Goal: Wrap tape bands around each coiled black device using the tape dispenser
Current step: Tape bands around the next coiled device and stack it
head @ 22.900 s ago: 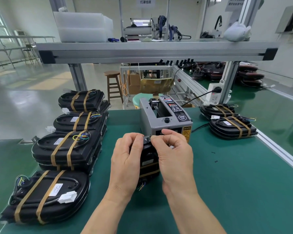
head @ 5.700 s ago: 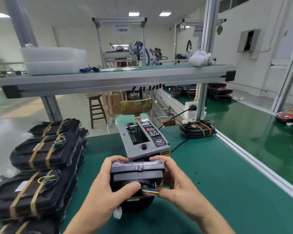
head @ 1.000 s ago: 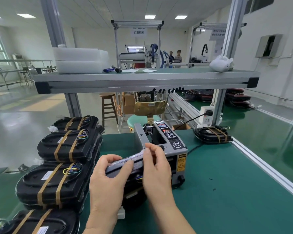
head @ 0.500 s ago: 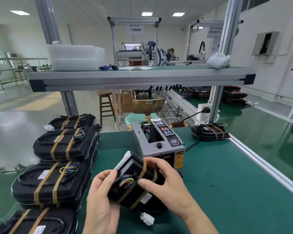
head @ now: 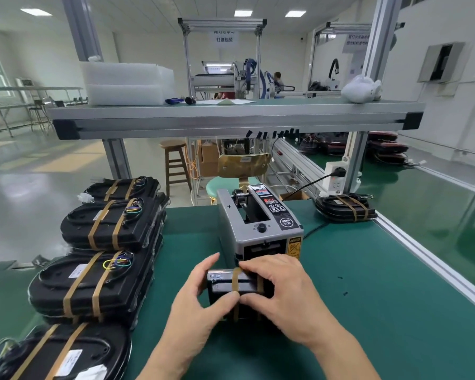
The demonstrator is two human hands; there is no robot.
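Green bench mat (head: 368, 311) in bright factory hall, taped devices (head: 99, 283) stacked at left, black device (head: 221, 288) on edge just before tape dispenser (head: 258, 229), left hand (head: 195, 311) and right hand (head: 283, 292) gripping it, no longer tilted with its wires showing.

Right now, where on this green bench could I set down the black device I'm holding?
Widest bare green mat: right of the black coiled device you hold, between grey tape dispenser and aluminium bench edge. Left is crowded with taped black stacks.

Single head view — looks forward, down at bench (head: 381, 283) (wide-angle, close).
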